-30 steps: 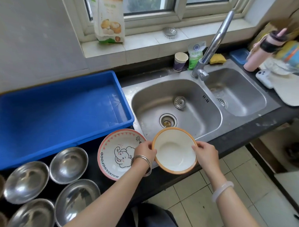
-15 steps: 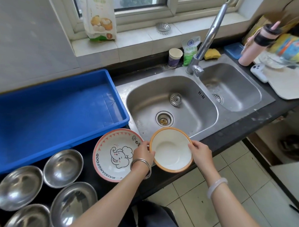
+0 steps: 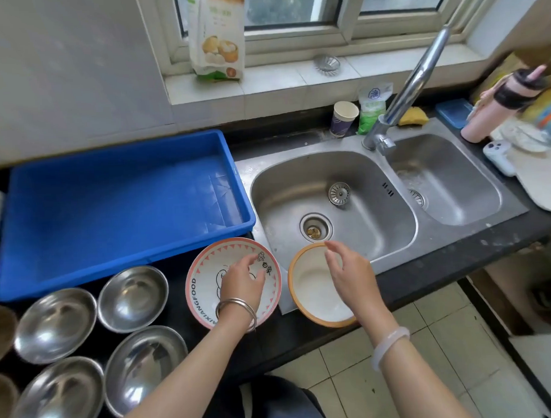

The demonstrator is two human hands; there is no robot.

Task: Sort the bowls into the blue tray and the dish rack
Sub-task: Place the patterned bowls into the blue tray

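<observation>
Left hand: hung over the elephant bowl, fingers loose, holding nothing.
Right hand: over the orange-rimmed bowl, fingers loose.
Desk: black; bowls sat by the sink, near the blue tray.

Left of the left hand sit four stainless-steel bowls, and farther left are two brown bowls, cut off by the frame edge. There are two ceramic bowls, the elephant-print one at the left hand and the orange-rimmed one at the right hand. Beyond the hands are one blue tray, two sink basins, one faucet, one paper cup and two metal strainers.
</observation>
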